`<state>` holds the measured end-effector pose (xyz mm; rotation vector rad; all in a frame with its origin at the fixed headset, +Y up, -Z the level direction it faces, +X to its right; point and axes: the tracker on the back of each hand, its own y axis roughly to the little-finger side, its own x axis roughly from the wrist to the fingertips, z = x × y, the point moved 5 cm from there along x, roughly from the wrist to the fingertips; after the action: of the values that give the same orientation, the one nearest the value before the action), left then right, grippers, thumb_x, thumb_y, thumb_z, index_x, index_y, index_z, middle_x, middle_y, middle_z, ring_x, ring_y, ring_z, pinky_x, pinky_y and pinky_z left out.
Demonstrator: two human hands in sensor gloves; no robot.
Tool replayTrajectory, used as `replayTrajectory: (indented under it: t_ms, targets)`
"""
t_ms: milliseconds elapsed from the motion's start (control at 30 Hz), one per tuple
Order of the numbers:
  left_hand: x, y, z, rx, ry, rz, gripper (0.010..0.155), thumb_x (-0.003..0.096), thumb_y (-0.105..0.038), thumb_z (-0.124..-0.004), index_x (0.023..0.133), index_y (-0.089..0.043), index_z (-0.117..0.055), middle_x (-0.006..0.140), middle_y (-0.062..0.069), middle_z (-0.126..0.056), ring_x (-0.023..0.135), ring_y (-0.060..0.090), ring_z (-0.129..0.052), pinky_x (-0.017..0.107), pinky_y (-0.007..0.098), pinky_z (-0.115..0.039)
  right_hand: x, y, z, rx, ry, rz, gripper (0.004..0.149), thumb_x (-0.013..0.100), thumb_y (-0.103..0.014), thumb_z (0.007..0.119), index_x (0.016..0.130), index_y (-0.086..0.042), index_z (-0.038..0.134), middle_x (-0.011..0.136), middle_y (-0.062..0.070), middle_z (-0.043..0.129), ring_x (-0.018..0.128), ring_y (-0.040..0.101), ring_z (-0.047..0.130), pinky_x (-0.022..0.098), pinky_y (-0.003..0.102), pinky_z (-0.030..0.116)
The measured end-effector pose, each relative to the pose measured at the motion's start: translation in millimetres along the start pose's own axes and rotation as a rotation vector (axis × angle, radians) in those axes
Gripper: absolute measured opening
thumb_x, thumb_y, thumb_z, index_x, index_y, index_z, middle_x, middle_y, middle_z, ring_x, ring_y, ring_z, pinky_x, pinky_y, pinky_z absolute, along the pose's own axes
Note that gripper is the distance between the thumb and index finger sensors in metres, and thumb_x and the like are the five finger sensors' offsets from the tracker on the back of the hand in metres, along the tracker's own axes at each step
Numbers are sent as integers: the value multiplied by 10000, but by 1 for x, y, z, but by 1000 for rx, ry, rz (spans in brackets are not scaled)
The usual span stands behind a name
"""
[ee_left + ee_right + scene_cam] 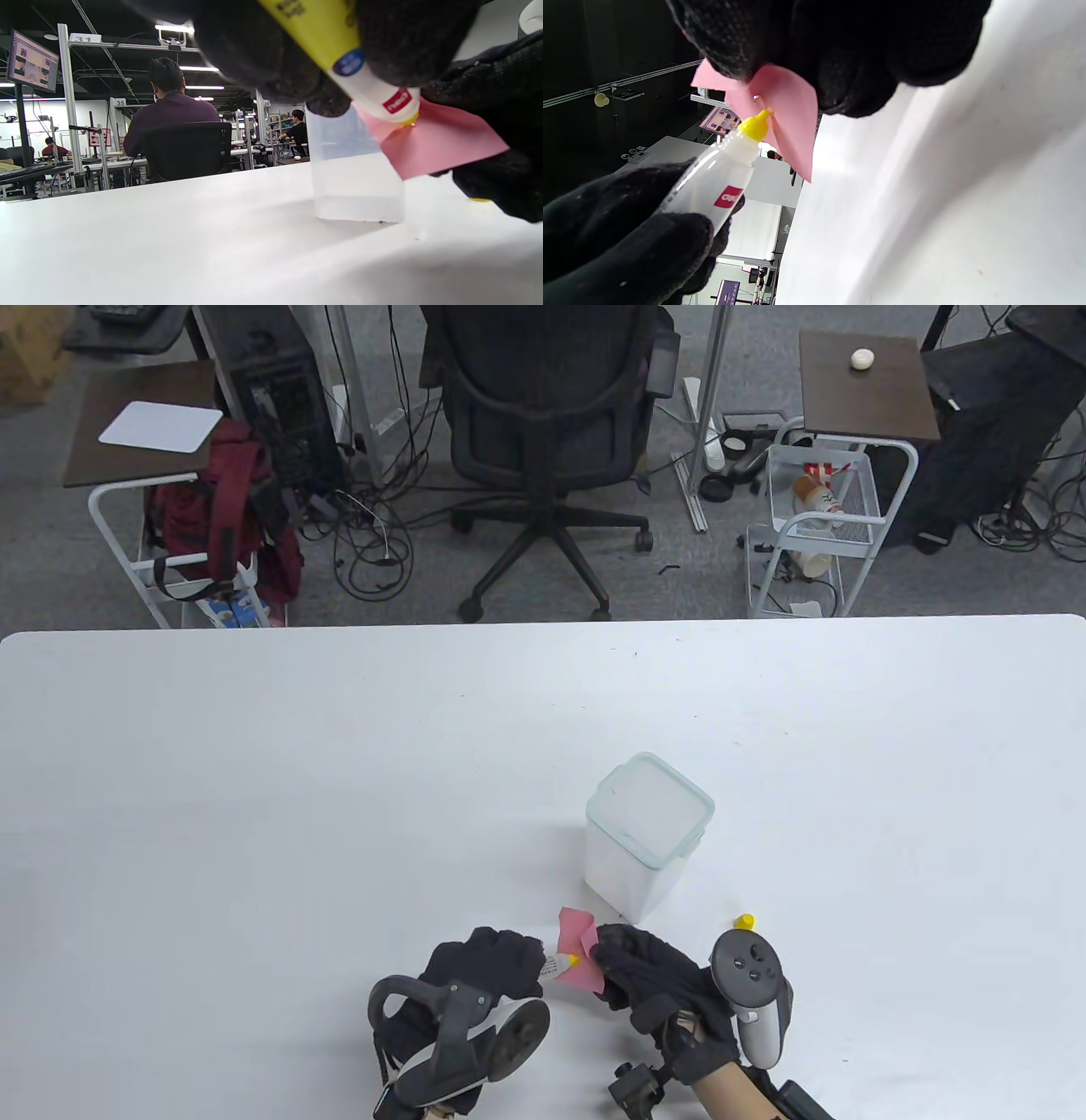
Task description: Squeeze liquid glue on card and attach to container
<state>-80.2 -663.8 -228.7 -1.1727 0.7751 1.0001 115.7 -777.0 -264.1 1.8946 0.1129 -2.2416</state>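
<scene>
**Pink card meets the glue nozzle**

Pink card (579, 952) sits pinched in our right hand (657, 984), above the desk (254, 814). Our left hand (475, 984) grips the glue bottle (717, 182), long axis slanting rightward, yellow tip touching the card. Its red label is unreadable. The container (646, 836) stands just beyond.

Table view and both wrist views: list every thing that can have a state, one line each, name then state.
Glue bottle: uncapped, gripped by the left hand, yellow nozzle touching the card.
Pink card: off the table, pinched and bent by the right hand.
Yellow cap: off the bottle, on the table.
Container: upright, lid on, untouched.
</scene>
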Motion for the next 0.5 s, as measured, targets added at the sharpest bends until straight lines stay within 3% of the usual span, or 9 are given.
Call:
replayTrajectory:
  t_ms: [500]
  targets:
    - [1, 4, -3, -14, 16, 15, 535, 305, -519, -828, 776, -292, -941, 665, -39, -975, 452, 178, -932, 370, 318, -804, 0, 0, 0, -4, -1, 2, 369, 560, -389, 736, 831, -153, 819, 748, 82, 911, 523, 226, 952, 399, 375, 844]
